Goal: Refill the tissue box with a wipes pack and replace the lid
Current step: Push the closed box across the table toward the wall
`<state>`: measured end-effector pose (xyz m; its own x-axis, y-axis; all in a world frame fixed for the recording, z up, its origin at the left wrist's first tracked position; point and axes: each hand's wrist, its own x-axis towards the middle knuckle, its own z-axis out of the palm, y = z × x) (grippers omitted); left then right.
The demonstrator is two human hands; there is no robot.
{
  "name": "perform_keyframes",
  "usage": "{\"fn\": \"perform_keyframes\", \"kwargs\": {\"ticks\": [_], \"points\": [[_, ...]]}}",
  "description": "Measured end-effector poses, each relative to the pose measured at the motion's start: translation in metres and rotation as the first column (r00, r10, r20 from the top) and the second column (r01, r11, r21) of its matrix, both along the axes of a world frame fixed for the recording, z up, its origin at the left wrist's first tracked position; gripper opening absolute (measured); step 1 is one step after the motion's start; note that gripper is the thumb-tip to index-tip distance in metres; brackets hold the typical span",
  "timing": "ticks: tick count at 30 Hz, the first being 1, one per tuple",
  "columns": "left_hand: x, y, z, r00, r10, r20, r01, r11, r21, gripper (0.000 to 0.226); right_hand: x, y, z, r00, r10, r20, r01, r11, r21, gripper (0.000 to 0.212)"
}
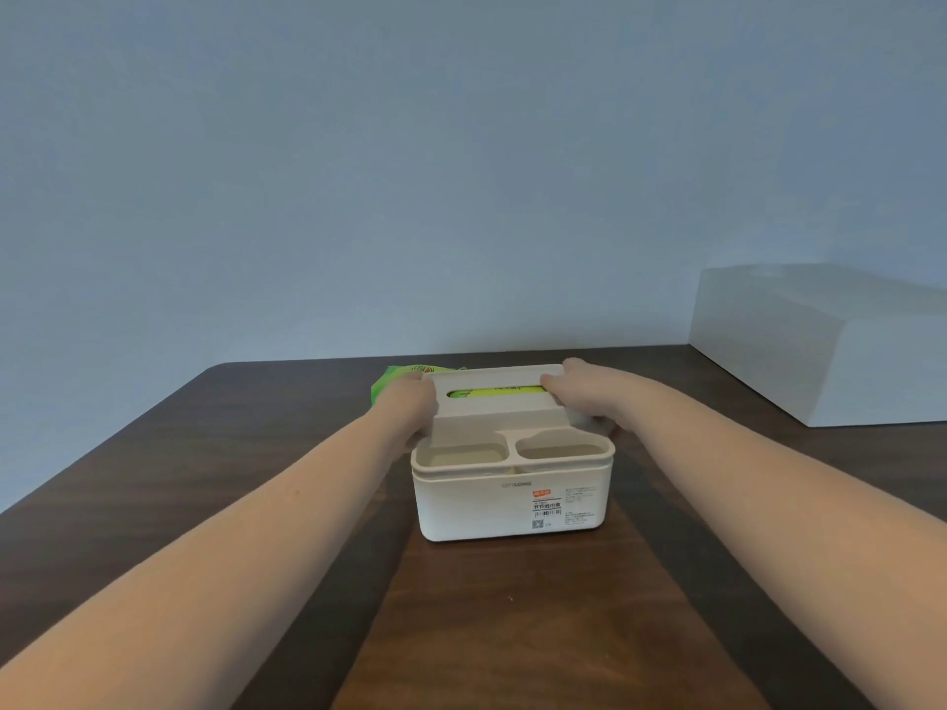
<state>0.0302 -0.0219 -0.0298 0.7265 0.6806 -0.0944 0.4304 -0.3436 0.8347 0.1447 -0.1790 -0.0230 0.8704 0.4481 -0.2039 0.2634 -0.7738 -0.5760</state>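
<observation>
A cream plastic tissue box (512, 499) stands in the middle of the dark wooden table (215, 453), its front label facing me. Its lid (494, 409) sits on top, with a raised rear part and two open cups at the front. A green wipes pack shows through the lid's slot (494, 391). My left hand (407, 402) grips the lid's left end and my right hand (574, 394) grips its right end. Another green wipes pack (392, 377) lies behind the box, partly hidden by my left hand.
A large white box (820, 345) stands at the table's far right corner. A plain blue-grey wall rises just behind the table's back edge. The table's left edge runs diagonally toward me.
</observation>
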Motion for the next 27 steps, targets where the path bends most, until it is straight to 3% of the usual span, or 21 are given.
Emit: {"fn": "perform_keyframes", "kwargs": {"ticks": [2,4,6,9,13,17,22,27], "points": [[-0.009,-0.004,-0.004,1.000,0.010,-0.026,-0.011,0.999,-0.031,0.034,-0.007,-0.005,-0.003,1.000,-0.009,0.017,0.009,1.000,0.001,0.049],[-0.025,-0.011,-0.007,1.000,0.004,0.013,-0.002,0.983,-0.183,0.046,-0.014,-0.013,-0.005,1.000,0.003,-0.007,-0.003,0.999,0.039,0.056],[-0.039,-0.016,-0.012,0.995,-0.026,0.100,0.058,0.938,-0.341,0.041,-0.021,-0.024,-0.006,0.995,0.028,-0.094,-0.016,0.991,0.129,0.052],[-0.057,-0.018,-0.015,0.984,-0.073,0.162,0.133,0.907,-0.399,0.034,-0.032,-0.040,-0.003,0.977,0.080,-0.199,-0.035,0.975,0.220,0.029],[-0.071,-0.014,-0.020,0.988,-0.110,0.109,0.137,0.951,-0.276,0.017,-0.040,-0.058,-0.001,0.971,0.110,-0.214,-0.073,0.983,0.171,0.019],[-0.075,-0.014,-0.028,0.990,-0.037,0.137,0.067,0.972,-0.223,0.024,-0.048,-0.069,-0.008,0.952,0.034,-0.305,0.030,0.978,0.204,0.023],[-0.076,-0.014,-0.035,0.991,-0.024,0.128,0.043,0.988,-0.148,0.036,-0.051,-0.066,-0.022,0.959,-0.037,-0.282,0.108,0.965,0.240,0.020],[-0.075,-0.014,-0.043,0.994,-0.022,0.103,0.034,0.993,-0.113,0.033,-0.051,-0.065,-0.025,0.956,-0.044,-0.290,0.111,0.970,0.218,0.024]]}}
